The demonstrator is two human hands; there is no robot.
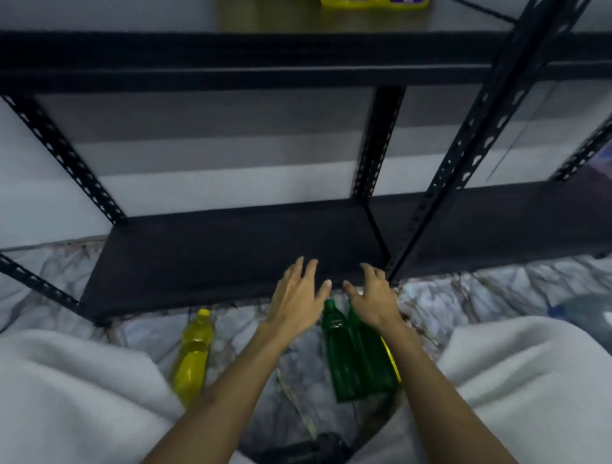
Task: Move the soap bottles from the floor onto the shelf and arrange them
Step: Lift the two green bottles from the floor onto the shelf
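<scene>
Two bare forearms reach up from the bottom of the frame between pale grey fabric-covered knees [76, 397]. Between them, on the marbled grey floor [298, 367], lie two dark green translucent plastic soap bottles [354, 361], side by side and touching, caps pointing toward the upper part of the frame. A sliver of something yellow shows at their right edge, too hidden to identify. Left of centre lies a yellow translucent plastic soap bottle [193, 351], also on its side, apart from the green pair.

Just above the green bottles' caps, the left hand [298, 298] and right hand [374, 294] hover with fingers spread and relaxed, holding nothing, nearly meeting at the thumbs. They sit over the front lip of the black metal bottom shelf [215, 255], which shows bare in the middle of the frame.

Judging from this, the step in hand is reaching for a bottle. It would go best by dropping one hand onto each green bottle's body rather than its neck, curling the fingers fully round, then standing each upright well back from the lip.

The green bottles look full of dark liquid; the yellow one shows yellow liquid. At the top edge, a yellow container with a purple label [374, 3] stands on an upper shelf.
</scene>
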